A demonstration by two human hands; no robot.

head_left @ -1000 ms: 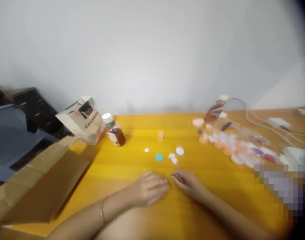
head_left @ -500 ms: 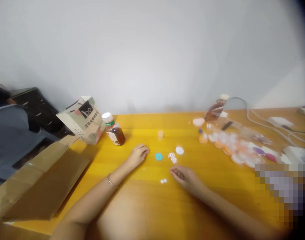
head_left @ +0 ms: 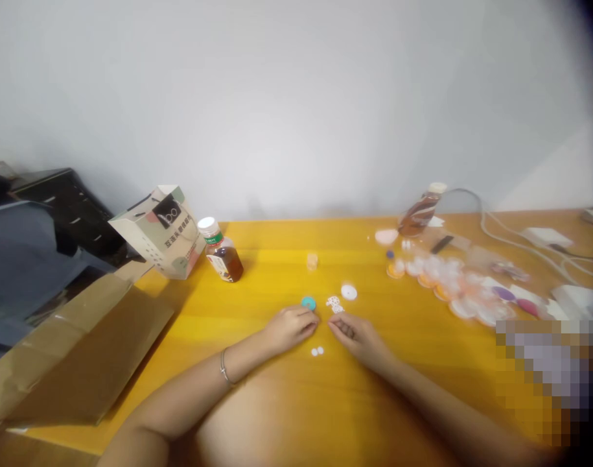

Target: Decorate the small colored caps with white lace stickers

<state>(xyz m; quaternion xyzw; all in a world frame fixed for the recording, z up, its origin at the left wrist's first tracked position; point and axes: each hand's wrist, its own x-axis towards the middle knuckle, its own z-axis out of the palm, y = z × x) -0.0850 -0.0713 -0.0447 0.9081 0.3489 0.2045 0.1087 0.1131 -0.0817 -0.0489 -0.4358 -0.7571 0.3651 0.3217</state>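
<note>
My left hand point(head_left: 292, 327) has its fingers pinched together, just in front of a teal disc point(head_left: 308, 303) that it partly covers. Close by on the right, my right hand point(head_left: 355, 336) is also closed in a pinch. Whatever either hand holds is too small or hidden to make out. Beyond my right fingertips lie several small white pieces with reddish marks point(head_left: 334, 303). A white disc point(head_left: 348, 292) rests a little farther back. Two small round white pieces point(head_left: 317, 351) sit on the table nearer to me, between the forearms.
A small pale container point(head_left: 312, 261) stands farther back. To the left are a drink bottle point(head_left: 223, 251), a paper bag point(head_left: 162, 233) and a cardboard box point(head_left: 87, 350). On the right are another bottle point(head_left: 420, 213), several clear-and-orange containers point(head_left: 446, 285) and white cables point(head_left: 500, 237).
My left hand has moved right and toward me, close to my right hand, and now partly covers the teal disc. My right hand has shifted only slightly.
</note>
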